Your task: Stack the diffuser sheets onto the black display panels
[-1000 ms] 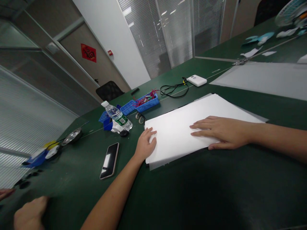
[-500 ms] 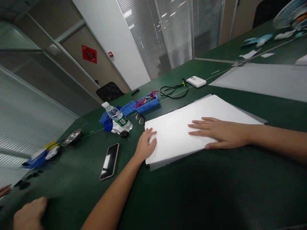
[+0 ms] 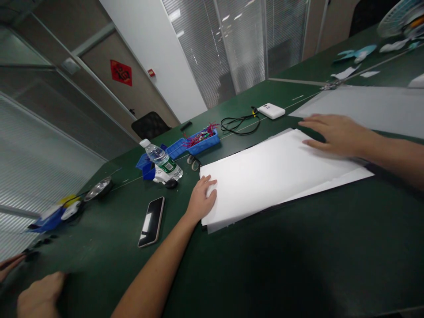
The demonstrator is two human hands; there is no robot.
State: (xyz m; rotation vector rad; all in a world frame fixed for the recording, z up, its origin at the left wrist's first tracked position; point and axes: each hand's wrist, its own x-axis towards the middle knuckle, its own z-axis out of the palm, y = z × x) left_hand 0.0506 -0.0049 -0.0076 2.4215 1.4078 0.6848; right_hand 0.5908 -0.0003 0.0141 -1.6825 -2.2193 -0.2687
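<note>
Bare dark green tabletop (image 3: 298,265) lies open before the stack of white sheets (image 3: 265,181). Leftward, a black smartphone (image 3: 151,221), a clear plastic water bottle (image 3: 162,162) and, perhaps touching it, a blue plastic tray (image 3: 202,143) block passage.

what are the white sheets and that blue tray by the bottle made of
White sheets: likely thin paper or foam sheet, matte; they lie flat in a stack with layered edges near the left hand, no glare. Blue tray: probably moulded plastic, smooth; even saturated colour, thin stiff walls.
</note>
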